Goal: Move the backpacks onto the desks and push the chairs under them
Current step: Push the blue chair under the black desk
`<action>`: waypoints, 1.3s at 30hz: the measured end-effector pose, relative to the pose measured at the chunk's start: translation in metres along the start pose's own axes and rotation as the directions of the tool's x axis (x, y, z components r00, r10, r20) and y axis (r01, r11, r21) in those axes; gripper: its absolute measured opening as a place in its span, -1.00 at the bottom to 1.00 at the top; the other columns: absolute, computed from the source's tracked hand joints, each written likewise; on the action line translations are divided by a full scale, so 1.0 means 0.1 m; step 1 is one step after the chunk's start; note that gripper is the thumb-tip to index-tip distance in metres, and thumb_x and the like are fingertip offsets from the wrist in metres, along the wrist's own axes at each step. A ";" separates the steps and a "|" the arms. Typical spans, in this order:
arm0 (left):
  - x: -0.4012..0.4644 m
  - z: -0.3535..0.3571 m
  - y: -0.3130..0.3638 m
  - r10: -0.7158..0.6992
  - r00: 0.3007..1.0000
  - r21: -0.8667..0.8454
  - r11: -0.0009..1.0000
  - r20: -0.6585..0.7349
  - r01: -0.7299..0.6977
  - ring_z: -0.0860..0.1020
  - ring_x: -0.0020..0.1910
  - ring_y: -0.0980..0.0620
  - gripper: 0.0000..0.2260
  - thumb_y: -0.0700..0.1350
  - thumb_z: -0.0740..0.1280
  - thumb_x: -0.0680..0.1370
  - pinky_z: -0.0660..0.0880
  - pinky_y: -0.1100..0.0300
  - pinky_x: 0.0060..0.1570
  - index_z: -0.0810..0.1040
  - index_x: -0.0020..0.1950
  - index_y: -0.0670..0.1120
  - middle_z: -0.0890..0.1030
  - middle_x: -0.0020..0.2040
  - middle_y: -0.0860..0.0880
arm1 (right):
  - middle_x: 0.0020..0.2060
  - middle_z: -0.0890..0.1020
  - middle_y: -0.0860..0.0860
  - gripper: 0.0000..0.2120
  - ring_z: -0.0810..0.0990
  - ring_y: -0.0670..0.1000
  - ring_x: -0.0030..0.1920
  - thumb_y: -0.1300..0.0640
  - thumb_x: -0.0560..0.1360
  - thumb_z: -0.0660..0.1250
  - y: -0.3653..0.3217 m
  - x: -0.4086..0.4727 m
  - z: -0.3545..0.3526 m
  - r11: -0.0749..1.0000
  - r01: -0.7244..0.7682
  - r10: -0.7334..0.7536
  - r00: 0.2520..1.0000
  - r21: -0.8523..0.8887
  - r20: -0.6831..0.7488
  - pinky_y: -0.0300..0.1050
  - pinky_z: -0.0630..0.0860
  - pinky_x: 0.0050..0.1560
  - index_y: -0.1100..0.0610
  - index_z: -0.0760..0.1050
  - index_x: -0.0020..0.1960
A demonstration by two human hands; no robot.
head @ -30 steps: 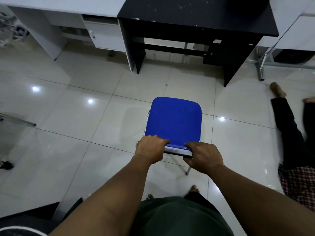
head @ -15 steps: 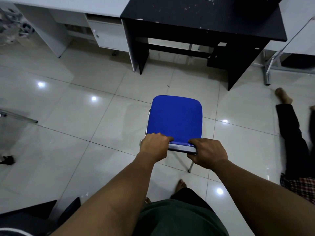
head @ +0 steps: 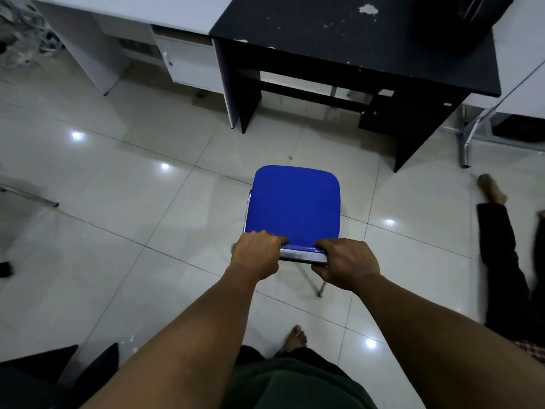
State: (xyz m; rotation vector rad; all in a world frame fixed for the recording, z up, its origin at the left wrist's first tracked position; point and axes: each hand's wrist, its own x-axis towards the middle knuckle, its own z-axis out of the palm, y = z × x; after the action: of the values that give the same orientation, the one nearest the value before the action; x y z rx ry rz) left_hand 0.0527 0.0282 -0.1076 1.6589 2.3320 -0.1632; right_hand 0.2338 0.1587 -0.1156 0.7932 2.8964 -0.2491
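- My left hand [head: 256,255] and right hand [head: 345,265] each clench the top rail of the blue chair [head: 295,205], spread apart so I can steer it straight.
- The chair stands on the tiled floor [head: 132,219], facing the opening beneath the black tabletop [head: 368,33], near but not yet under it.
- A dark shape sits at that tabletop's far right corner; possibly a backpack, I cannot tell.

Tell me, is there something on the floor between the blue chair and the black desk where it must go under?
Nothing visible blocks it. Both hands, left hand and right hand, grip the blue chair; only bare tile floor lies between it and the black desk. A crossbar runs low at the back of the opening.
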 end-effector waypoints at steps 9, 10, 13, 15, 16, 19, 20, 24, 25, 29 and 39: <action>0.31 -0.13 0.09 -0.014 1.000 0.001 1.000 -0.002 0.014 0.63 -0.07 -0.12 -0.59 -0.02 0.38 0.47 0.60 0.00 -0.06 0.45 0.31 0.14 0.65 0.03 -0.02 | -0.16 0.64 -0.14 -0.58 0.60 -0.04 -0.25 -0.34 0.39 0.20 0.33 0.31 -0.08 0.998 0.058 -0.058 0.998 -0.031 -0.001 -0.18 0.52 -0.28 -0.13 0.48 0.11; 0.35 -0.15 0.09 -0.010 1.000 0.010 1.000 -0.004 0.010 0.63 -0.10 -0.11 -0.59 -0.03 0.37 0.47 0.59 0.02 -0.09 0.46 0.30 0.14 0.66 0.01 -0.02 | -0.17 0.64 -0.14 -0.58 0.59 -0.04 -0.25 -0.34 0.39 0.20 0.36 0.34 -0.09 0.998 0.060 -0.060 0.998 -0.033 -0.005 -0.19 0.50 -0.29 -0.13 0.49 0.11; 0.47 -0.20 0.07 -0.006 1.000 0.023 1.000 -0.013 0.007 0.62 -0.13 -0.10 -0.59 -0.06 0.35 0.46 0.56 0.05 -0.14 0.47 0.30 0.15 0.66 -0.01 0.00 | -0.19 0.64 -0.13 -0.58 0.59 -0.04 -0.26 -0.34 0.39 0.20 0.44 0.45 -0.13 0.997 0.072 -0.073 0.997 -0.041 -0.010 -0.21 0.43 -0.31 -0.13 0.49 0.11; 0.55 -0.22 0.05 0.005 1.000 0.027 1.000 -0.019 -0.004 0.62 -0.13 -0.10 -0.58 -0.05 0.34 0.46 0.55 0.06 -0.14 0.46 0.32 0.15 0.66 -0.01 0.00 | -0.19 0.64 -0.13 -0.58 0.59 -0.04 -0.26 -0.34 0.38 0.19 0.49 0.54 -0.15 0.996 0.077 -0.078 0.997 -0.043 -0.008 -0.20 0.45 -0.30 -0.13 0.49 0.10; 0.60 -0.24 0.03 0.009 1.000 0.025 1.000 -0.021 -0.008 0.62 -0.13 -0.09 -0.59 -0.04 0.34 0.46 0.56 0.06 -0.14 0.46 0.32 0.15 0.66 -0.01 0.01 | -0.19 0.64 -0.14 -0.58 0.59 -0.04 -0.26 -0.34 0.38 0.18 0.51 0.60 -0.16 0.996 0.074 -0.074 0.997 -0.040 -0.008 -0.19 0.47 -0.30 -0.13 0.49 0.10; 0.76 -0.29 -0.02 0.007 1.000 0.026 1.000 -0.027 -0.007 0.63 -0.11 -0.09 -0.63 -0.02 0.33 0.49 0.58 0.06 -0.11 0.46 0.30 0.15 0.66 0.00 0.01 | -0.19 0.63 -0.15 -0.59 0.58 -0.05 -0.28 -0.35 0.39 0.18 0.58 0.77 -0.21 0.998 0.061 -0.061 0.998 -0.028 -0.002 -0.18 0.51 -0.29 -0.14 0.49 0.10; 0.83 -0.32 -0.04 0.005 1.000 0.019 1.000 -0.026 -0.005 0.63 -0.10 -0.09 -0.64 -0.01 0.33 0.49 0.58 0.05 -0.10 0.46 0.29 0.14 0.66 0.00 0.01 | -0.19 0.63 -0.15 -0.59 0.57 -0.05 -0.28 -0.35 0.39 0.19 0.60 0.84 -0.23 0.998 0.057 -0.057 0.998 -0.018 -0.002 -0.18 0.51 -0.29 -0.14 0.49 0.10; 1.16 -0.45 -0.15 -0.007 0.999 0.018 1.000 -0.039 0.008 0.63 -0.09 -0.07 -0.65 -0.01 0.34 0.49 0.59 0.05 -0.08 0.48 0.28 0.14 0.66 0.00 0.02 | -0.24 0.63 -0.14 -0.58 0.56 -0.06 -0.32 -0.38 0.39 0.18 0.73 1.20 -0.31 0.998 0.049 -0.051 0.998 -0.037 -0.038 -0.20 0.48 -0.32 -0.13 0.50 0.06; 1.24 -0.48 -0.18 -0.013 0.999 0.017 1.000 -0.041 0.014 0.63 -0.11 -0.07 -0.64 -0.02 0.34 0.49 0.58 0.06 -0.10 0.49 0.28 0.14 0.66 -0.02 0.02 | -0.24 0.63 -0.14 -0.58 0.56 -0.06 -0.33 -0.38 0.39 0.17 0.76 1.29 -0.33 0.998 0.047 -0.049 0.998 -0.040 -0.043 -0.21 0.46 -0.34 -0.13 0.50 0.06; 1.58 -0.58 -0.33 -0.010 0.999 0.030 0.999 -0.052 0.012 0.63 -0.12 -0.07 -0.63 -0.03 0.34 0.47 0.58 0.08 -0.12 0.50 0.28 0.15 0.66 -0.05 0.03 | -0.26 0.62 -0.15 -0.56 0.55 -0.07 -0.35 -0.40 0.39 0.16 0.86 1.64 -0.37 0.998 0.038 -0.041 0.998 -0.044 -0.053 -0.22 0.48 -0.34 -0.13 0.51 0.05; 2.29 -0.73 -0.65 0.044 0.995 0.036 0.999 -0.089 -0.041 0.63 -0.11 -0.05 -0.68 0.03 0.33 0.51 0.57 0.10 -0.11 0.50 0.26 0.12 0.66 -0.04 0.04 | -0.20 0.65 -0.14 -0.56 0.59 -0.05 -0.29 -0.39 0.42 0.19 1.08 2.31 -0.53 0.999 0.033 -0.034 0.998 -0.032 -0.049 -0.17 0.55 -0.24 -0.11 0.53 0.09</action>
State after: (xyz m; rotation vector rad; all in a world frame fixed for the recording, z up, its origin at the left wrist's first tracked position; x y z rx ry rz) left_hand -0.0899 0.2323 -0.1079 1.7654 2.3690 -0.1229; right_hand 0.0878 0.3743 -0.1158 0.7570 2.9543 -0.1893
